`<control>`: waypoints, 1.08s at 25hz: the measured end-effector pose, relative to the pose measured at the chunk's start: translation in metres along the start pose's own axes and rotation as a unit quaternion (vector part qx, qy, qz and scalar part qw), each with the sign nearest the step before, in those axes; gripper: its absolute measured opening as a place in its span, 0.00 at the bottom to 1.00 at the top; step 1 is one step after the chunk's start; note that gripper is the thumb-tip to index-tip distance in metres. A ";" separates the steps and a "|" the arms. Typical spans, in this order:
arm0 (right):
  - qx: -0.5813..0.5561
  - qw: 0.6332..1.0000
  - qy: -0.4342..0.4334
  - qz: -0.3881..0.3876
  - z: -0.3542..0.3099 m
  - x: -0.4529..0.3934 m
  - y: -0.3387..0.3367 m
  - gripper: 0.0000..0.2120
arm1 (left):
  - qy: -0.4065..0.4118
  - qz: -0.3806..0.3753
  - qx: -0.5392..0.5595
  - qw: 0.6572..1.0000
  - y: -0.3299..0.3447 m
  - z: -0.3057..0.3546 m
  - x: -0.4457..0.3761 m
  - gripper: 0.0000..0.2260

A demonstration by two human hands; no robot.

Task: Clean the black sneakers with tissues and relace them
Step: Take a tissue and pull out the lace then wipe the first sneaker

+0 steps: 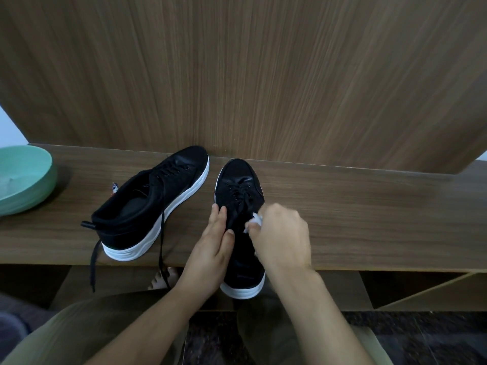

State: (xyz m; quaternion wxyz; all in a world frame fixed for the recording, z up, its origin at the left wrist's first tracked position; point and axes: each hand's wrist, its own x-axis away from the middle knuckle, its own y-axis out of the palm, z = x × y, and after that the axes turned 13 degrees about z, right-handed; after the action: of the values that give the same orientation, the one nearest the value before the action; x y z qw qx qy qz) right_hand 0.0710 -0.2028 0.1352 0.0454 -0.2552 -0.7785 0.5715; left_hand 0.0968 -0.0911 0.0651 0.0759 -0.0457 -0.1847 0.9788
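Observation:
Two black sneakers with white soles stand on a wooden shelf (369,206). The left sneaker (150,204) lies angled, its loose black laces (161,243) hanging over the shelf's front edge. The right sneaker (241,196) points away from me, heel overhanging the edge. My left hand (210,248) grips its left side, fingers and thumb around the collar. My right hand (283,235) holds a crumpled white tissue (255,222) against the sneaker's upper near the laces.
A mint-green bowl (39,185) sits at the shelf's left end. A tall wooden panel (237,75) rises right behind the sneakers. My knees and a bare foot (160,279) are below the shelf edge, over a dark floor.

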 end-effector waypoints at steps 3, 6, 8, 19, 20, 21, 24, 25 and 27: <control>-0.003 0.998 0.038 -0.060 0.013 0.011 -0.008 0.15 | -0.001 0.002 0.010 1.000 0.001 0.001 0.000 0.22; -0.008 0.997 0.047 -0.053 0.011 0.012 -0.005 0.15 | -0.003 -0.007 0.020 1.000 0.002 0.001 0.000 0.23; -0.007 0.998 0.056 -0.019 0.010 0.010 0.005 0.14 | -0.004 -0.025 0.021 0.999 -0.001 0.003 0.000 0.24; -0.043 0.974 0.179 0.135 0.081 -0.015 -0.022 0.10 | 0.022 0.330 -0.249 0.910 -0.152 -0.004 -0.074 0.13; -0.073 0.966 0.158 0.190 0.078 -0.015 -0.026 0.08 | -0.041 0.313 -0.219 0.923 -0.166 -0.015 -0.080 0.14; -0.117 0.954 0.135 0.239 0.068 -0.014 -0.032 0.07 | -0.091 0.283 -0.155 0.942 -0.174 -0.024 -0.081 0.14; -0.234 0.948 0.080 0.202 0.020 -0.002 -0.030 0.11 | -0.200 0.152 0.008 0.968 -0.170 -0.034 -0.076 0.09; -0.240 0.960 0.052 0.136 0.003 0.005 -0.020 0.12 | -0.213 0.131 0.027 0.968 -0.166 -0.033 -0.073 0.08; -0.211 0.977 -0.015 -0.001 -0.027 0.019 0.010 0.18 | -0.213 0.128 0.047 0.968 -0.163 -0.028 -0.071 0.09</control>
State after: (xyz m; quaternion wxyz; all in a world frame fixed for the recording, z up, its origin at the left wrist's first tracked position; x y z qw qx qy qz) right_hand 0.0677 -0.1690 0.1306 -0.0206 -0.2494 -0.8825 0.3981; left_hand 0.1918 0.0569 0.1040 -0.0888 0.1438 -0.1432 0.9752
